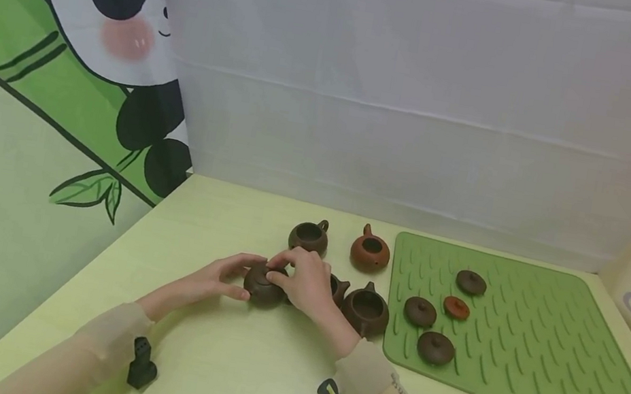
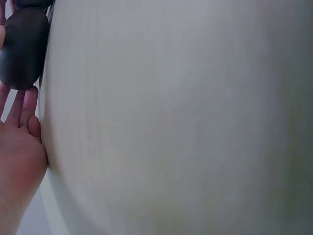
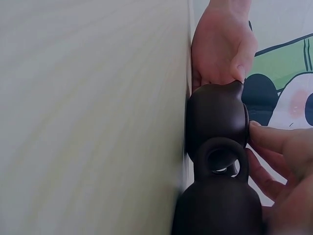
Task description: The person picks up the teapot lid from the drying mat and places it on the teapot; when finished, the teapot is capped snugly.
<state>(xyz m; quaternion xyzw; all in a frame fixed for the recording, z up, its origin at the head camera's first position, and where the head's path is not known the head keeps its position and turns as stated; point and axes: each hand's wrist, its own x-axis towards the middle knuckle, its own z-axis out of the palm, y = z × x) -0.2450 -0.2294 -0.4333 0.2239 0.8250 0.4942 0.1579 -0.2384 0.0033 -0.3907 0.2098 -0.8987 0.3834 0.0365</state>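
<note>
A dark brown teapot stands on the table, the leftmost of a group. My left hand holds it from the left, thumb and fingers spread around its side. From above, my right hand pinches the lid, which sits on the teapot's top; the fingers partly cover it. In the right wrist view, the left thumb lies at the spout of the teapot, and a second teapot with a looped handle stands close in front. The left wrist view catches only part of the teapot's rounded body.
Lidless pots stand around the hands: a dark one behind, a reddish one at the back, a dark one to the right, and another partly behind the right hand. Several lids, one a reddish lid, lie on a green mat.
</note>
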